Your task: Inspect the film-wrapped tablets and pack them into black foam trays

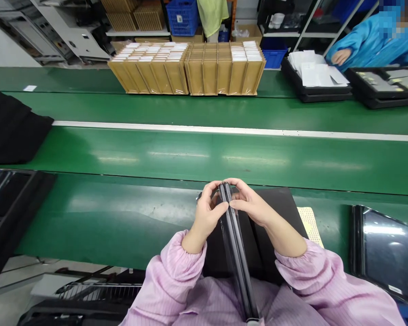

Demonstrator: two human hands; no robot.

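Note:
Two thin dark flat panels, held on edge and pressed face to face, stand upright between my hands at the near edge of the green conveyor belt. My left hand grips their left side near the far end. My right hand grips the right side, fingertips over the top edge. Under them lies a black mat. Both my sleeves are pink.
A dark screen panel lies at the near right, black trays at the near left. Cardboard racks of white cards stand across the belt. A person in a blue coat works at black trays at the far right.

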